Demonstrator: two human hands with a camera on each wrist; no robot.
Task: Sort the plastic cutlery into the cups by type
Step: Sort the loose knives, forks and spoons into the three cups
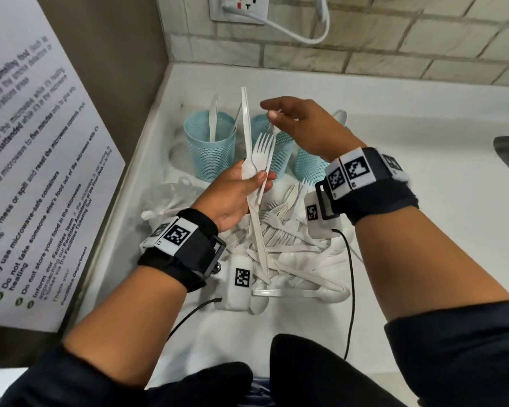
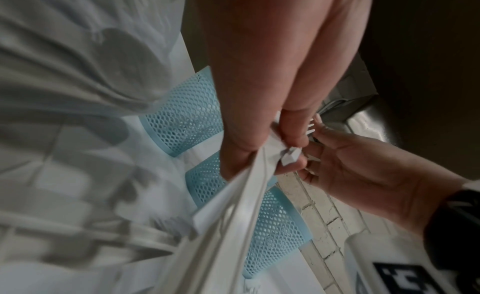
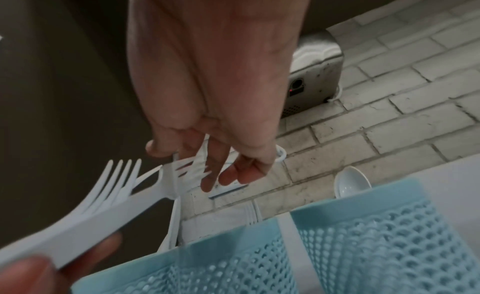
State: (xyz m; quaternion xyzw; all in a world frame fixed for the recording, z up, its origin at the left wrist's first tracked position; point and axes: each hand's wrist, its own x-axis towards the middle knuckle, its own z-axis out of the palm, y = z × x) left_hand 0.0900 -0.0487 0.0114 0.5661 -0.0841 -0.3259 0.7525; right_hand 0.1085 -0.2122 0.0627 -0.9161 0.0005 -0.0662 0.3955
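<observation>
Three light-blue mesh cups stand in a row at the back of the white desk (image 1: 394, 118), close to the tiled wall. Left cup (image 1: 209, 142): holds white knives, handles down. Middle cup (image 1: 279, 148): partly hidden behind the raised cutlery; fork tines show above its rim in the right wrist view. Right cup (image 1: 307, 165): mostly behind the right wrist; a white spoon (image 3: 351, 182) rises from it.

Left hand (image 1: 235, 198): fingers and thumb curled round a small bundle of white cutlery held upright in front of the cups. Bundle contains at least one knife (image 1: 246, 133), blade up, and forks (image 1: 264, 151), tines up. Exact count cannot be told.

Right hand (image 1: 300, 124): above the middle cup, fingers loosely bent. Thumb and fingertips pinch a thin white piece just above the held forks; right wrist view shows tines beside the fingers, so it looks like a fork, but motion blur prevents certainty.

Loose pile of cutlery (image 1: 285, 239): forks, knives and spoons tangled on the desk between the wrists, in front of the cups. Crumpled clear plastic bag (image 1: 171, 195) lies left of the pile.

Posted notice (image 1: 33, 171) on the left wall; wall outlet (image 1: 238, 7) with white cord above.
</observation>
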